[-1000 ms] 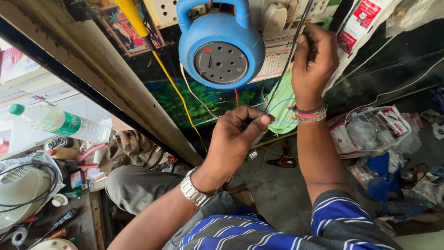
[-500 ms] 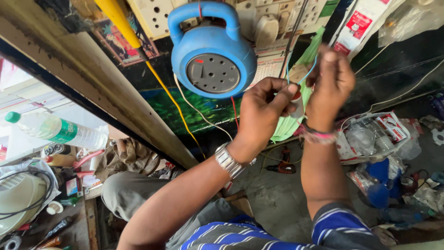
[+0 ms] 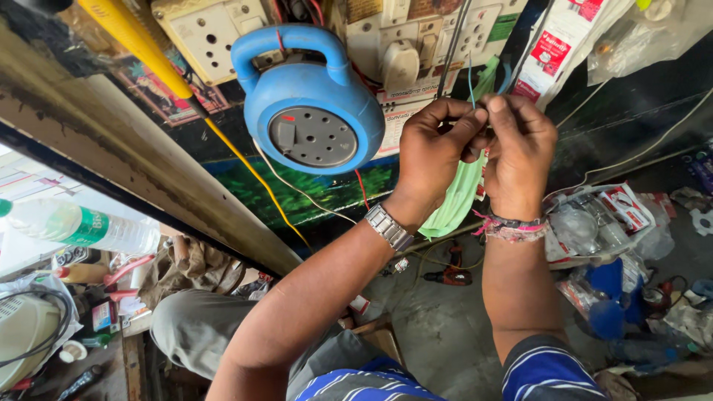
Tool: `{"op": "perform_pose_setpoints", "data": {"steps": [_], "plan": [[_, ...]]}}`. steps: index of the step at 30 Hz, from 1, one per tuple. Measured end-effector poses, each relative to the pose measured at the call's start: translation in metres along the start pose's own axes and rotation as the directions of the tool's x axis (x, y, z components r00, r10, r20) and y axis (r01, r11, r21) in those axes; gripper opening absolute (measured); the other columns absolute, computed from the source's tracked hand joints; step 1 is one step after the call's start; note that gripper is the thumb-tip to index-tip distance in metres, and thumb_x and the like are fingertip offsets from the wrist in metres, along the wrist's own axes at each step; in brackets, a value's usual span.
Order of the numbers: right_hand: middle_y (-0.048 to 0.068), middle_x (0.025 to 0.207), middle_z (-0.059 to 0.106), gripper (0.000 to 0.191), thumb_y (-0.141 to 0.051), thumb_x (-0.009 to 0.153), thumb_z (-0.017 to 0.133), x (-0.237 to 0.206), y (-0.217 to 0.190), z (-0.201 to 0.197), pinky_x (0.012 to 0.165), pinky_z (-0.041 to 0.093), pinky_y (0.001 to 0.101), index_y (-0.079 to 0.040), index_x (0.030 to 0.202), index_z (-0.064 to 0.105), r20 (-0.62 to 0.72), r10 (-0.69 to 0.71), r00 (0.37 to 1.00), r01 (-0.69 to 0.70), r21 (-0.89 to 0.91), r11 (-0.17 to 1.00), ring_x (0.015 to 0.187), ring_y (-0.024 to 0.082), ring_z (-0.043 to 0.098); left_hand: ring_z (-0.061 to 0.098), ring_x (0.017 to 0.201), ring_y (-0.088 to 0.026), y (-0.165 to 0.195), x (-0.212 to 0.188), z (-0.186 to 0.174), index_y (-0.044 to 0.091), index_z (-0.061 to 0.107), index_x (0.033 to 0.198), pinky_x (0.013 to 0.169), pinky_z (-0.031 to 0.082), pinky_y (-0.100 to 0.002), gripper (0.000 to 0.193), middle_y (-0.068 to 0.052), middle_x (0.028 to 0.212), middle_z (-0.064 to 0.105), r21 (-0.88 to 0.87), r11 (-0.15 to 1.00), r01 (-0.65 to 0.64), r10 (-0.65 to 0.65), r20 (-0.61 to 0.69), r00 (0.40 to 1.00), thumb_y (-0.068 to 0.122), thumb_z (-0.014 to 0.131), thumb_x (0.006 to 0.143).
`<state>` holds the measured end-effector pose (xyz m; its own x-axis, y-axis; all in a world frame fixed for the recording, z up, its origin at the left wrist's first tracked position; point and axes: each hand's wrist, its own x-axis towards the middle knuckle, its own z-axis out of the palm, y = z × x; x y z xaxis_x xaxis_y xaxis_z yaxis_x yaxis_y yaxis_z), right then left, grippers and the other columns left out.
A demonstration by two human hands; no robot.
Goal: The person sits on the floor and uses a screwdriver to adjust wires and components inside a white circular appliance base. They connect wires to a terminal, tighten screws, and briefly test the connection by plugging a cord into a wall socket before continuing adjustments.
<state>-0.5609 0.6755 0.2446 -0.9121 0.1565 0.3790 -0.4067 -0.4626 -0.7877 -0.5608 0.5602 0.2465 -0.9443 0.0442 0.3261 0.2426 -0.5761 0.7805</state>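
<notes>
Head view is showing both hands raised together in front of a crowded wall of sockets, and they are pinching the same thin blue wire [image 3: 471, 78], which is sticking up in a short, straight end above the fingertips. Left hand [image 3: 434, 160], with a metal watch [image 3: 388, 226] on its wrist, is closing thumb and forefinger on the wire from one side; right hand [image 3: 520, 152], wearing a pink thread band [image 3: 512, 226], is gripping it from the other, the two sets of fingertips touching. How far the wire is running below the fingers I cannot tell. A pale green cloth [image 3: 457, 200] is hanging just behind and beneath the hands. Just to their left a round blue extension reel [image 3: 308, 104] with a carry handle is hanging on the wall, beside a white socket board [image 3: 208, 33], with a yellow cable [image 3: 252, 171] slanting below it.
</notes>
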Motion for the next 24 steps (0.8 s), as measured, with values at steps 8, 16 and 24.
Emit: {"op": "perform_pose_setpoints", "data": {"steps": [8, 16, 24], "plan": [[0.012, 0.103, 0.069, 0.018, -0.003, 0.105, 0.071, 0.016, 0.001, -0.013, 0.07, 0.059, 0.0298, 0.004, 0.121, 0.067, 0.038, -0.06, 0.997, 0.054, 0.145, 0.988, 0.084, 0.019, 0.068, 0.062, 0.068, -0.009, 0.003, 0.015, -0.003, -0.002, 0.067, 0.11, 0.057, 0.048, -0.022, 0.017, -0.005, 0.088, 0.071, -0.151, 0.98, 0.128, -0.135, -0.038, 0.99, 0.012, 0.069, 0.099], [0.009, 0.086, 0.069, 0.009, -0.003, 0.102, 0.074, 0.021, 0.001, -0.012, 0.057, 0.051, 0.0255, 0.005, 0.102, 0.071, -0.09, -0.153, 0.984, 0.15, -0.04, 0.988, 0.068, 0.014, 0.064, 0.075, 0.082, -0.02, -0.007, 0.014, -0.001, -0.004, 0.066, 0.111, 0.067, 0.061, -0.029, 0.017, -0.014, 0.099, 0.074, -0.221, 0.96, 0.174, -0.185, -0.029, 0.982, 0.009, 0.063, 0.102], [0.006, 0.083, 0.069, 0.012, -0.006, 0.103, 0.077, 0.024, 0.0, -0.012, 0.056, 0.047, 0.0226, 0.003, 0.097, 0.07, -0.048, -0.212, 0.976, 0.204, -0.14, 0.969, 0.066, 0.01, 0.061, 0.075, 0.083, -0.022, -0.007, 0.014, -0.002, -0.007, 0.065, 0.11, 0.068, 0.062, -0.029, 0.014, -0.016, 0.099, 0.073, -0.208, 0.967, 0.145, -0.16, -0.054, 0.986, 0.005, 0.062, 0.103]]}}
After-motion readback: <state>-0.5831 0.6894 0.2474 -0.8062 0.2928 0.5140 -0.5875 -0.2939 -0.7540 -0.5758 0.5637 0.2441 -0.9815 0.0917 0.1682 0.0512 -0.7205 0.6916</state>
